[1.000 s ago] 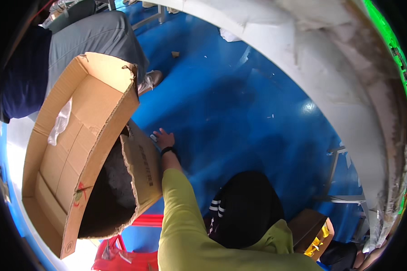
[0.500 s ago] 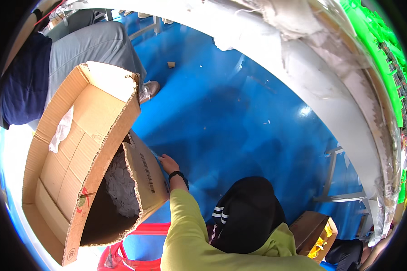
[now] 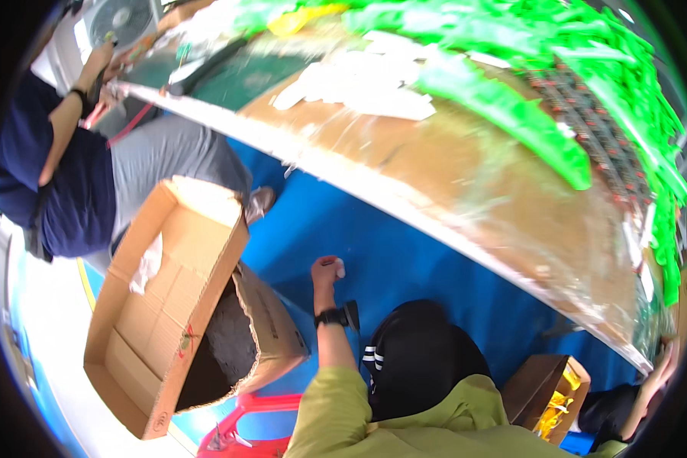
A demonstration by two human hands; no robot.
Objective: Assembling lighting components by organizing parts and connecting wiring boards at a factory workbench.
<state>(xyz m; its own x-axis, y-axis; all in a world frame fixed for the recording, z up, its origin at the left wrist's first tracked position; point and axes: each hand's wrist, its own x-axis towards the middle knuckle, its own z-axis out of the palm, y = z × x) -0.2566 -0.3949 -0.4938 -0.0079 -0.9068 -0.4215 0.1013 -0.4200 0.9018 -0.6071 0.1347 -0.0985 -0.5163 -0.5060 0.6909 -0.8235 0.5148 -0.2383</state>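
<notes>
Pale piece [image 3: 340,269] sits in left hand [image 3: 325,268] near shallow carton [image 3: 177,294] (plastic [image 3: 146,264] inside).

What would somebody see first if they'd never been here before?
Probably the shiny, bright green heap across the top and right, on a brown tabletop. Next might be the shallow, open brown cardboard box tilted at the left, with a crumpled whitish scrap inside. Near the middle, the bare left hand is curled, seemingly around a small pale thing.
</notes>
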